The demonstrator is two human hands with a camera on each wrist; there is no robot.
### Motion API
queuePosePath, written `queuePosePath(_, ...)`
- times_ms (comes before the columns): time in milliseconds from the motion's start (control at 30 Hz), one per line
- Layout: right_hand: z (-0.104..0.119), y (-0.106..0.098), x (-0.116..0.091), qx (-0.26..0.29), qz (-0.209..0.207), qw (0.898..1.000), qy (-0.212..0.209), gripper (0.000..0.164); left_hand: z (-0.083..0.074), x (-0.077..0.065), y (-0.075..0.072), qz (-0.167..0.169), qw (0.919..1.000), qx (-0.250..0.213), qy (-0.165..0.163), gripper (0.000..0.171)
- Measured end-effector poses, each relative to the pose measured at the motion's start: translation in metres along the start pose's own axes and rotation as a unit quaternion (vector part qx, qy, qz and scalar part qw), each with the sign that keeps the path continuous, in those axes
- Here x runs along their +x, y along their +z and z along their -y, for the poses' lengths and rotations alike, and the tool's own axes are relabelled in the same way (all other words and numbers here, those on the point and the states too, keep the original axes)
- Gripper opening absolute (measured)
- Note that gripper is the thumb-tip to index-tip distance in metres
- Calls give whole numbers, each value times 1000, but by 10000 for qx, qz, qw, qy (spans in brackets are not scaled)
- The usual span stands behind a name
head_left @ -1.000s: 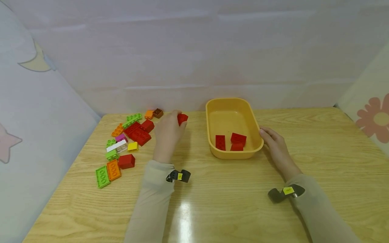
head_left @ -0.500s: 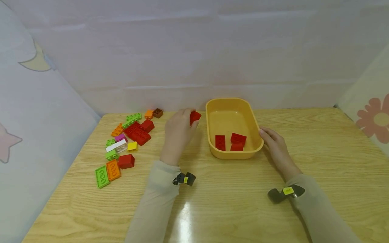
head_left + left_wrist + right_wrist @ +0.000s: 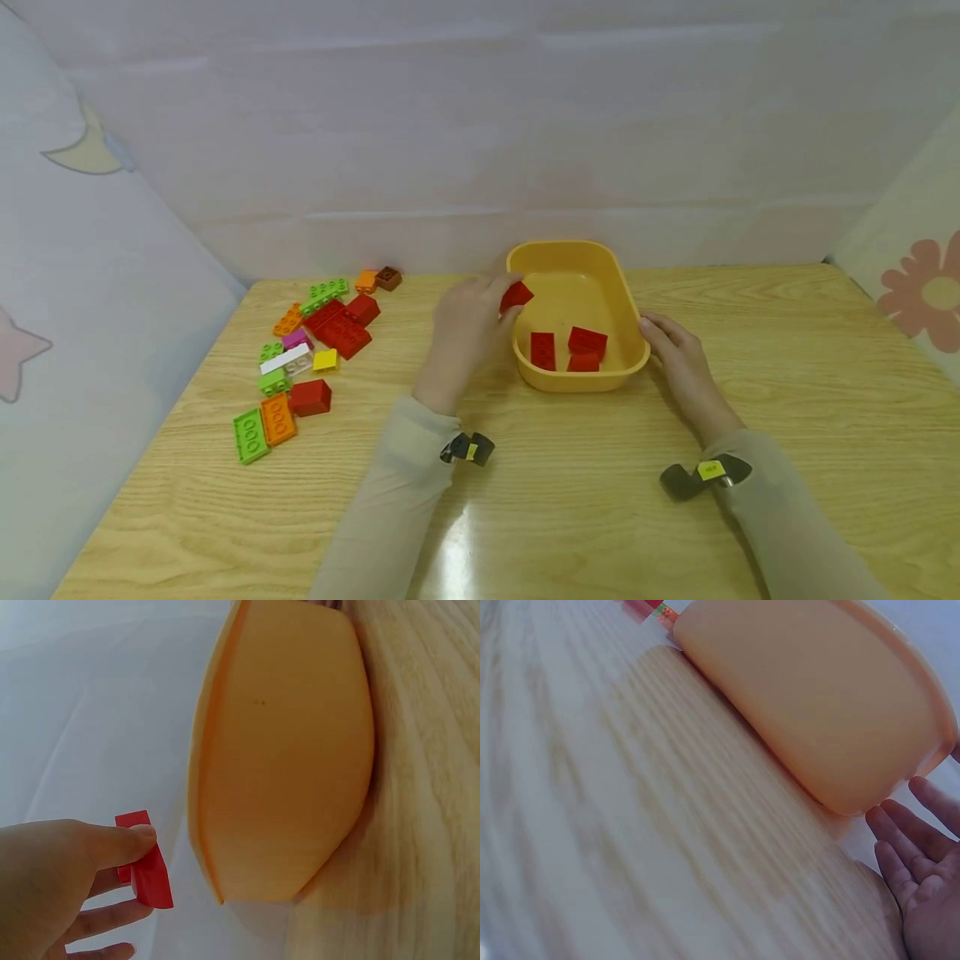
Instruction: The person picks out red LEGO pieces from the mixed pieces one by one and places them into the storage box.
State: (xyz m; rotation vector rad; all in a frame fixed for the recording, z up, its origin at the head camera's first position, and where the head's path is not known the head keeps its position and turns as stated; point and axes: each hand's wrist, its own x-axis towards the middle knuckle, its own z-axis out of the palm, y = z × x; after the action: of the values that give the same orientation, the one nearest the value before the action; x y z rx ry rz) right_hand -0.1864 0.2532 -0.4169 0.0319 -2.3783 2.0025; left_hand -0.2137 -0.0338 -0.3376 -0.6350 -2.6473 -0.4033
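My left hand [image 3: 468, 329] pinches a red toy brick [image 3: 516, 296] between thumb and fingers at the left rim of a yellow plastic tub [image 3: 572, 383]. In the left wrist view the brick [image 3: 152, 879] is held up beside the tub's outer wall [image 3: 285, 750]. Inside the tub lie a studded red brick [image 3: 543, 351] and two more red bricks [image 3: 587, 342] near its front end. My right hand [image 3: 686, 367] rests against the tub's right side. In the right wrist view its extended fingers [image 3: 900, 832] touch the outer wall.
Loose toy bricks in several colours lie at the left of the wooden table [image 3: 555, 492], among them a red brick [image 3: 311, 398], a yellow brick [image 3: 326, 361], a white brick [image 3: 285, 359] and a brown brick [image 3: 387, 278]. A pale wall [image 3: 450, 125] stands behind.
My left hand has moved right with the red brick, from the loose bricks' side to the tub's left rim. The right hand and the tub have stayed in place.
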Motion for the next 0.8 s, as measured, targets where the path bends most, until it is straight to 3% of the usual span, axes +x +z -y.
queuePosePath(233, -1, 0, 0, 366, 70, 9993, 23, 60, -10, -2, 8, -52, 9981, -38, 612, 41)
queuePosePath(467, 0, 0, 0, 391, 52, 9992, 0, 60, -15, -3, 14, 183, 9981, -104, 576, 39)
queuePosePath(633, 0, 0, 1, 408, 50, 9991, 73, 60, -16, -4, 15, 125, 9978, -28, 643, 39)
queuePosePath(800, 0, -1, 2, -110, -21, 9999, -2, 62, -17, -4, 16, 15, 9968, 21, 803, 39)
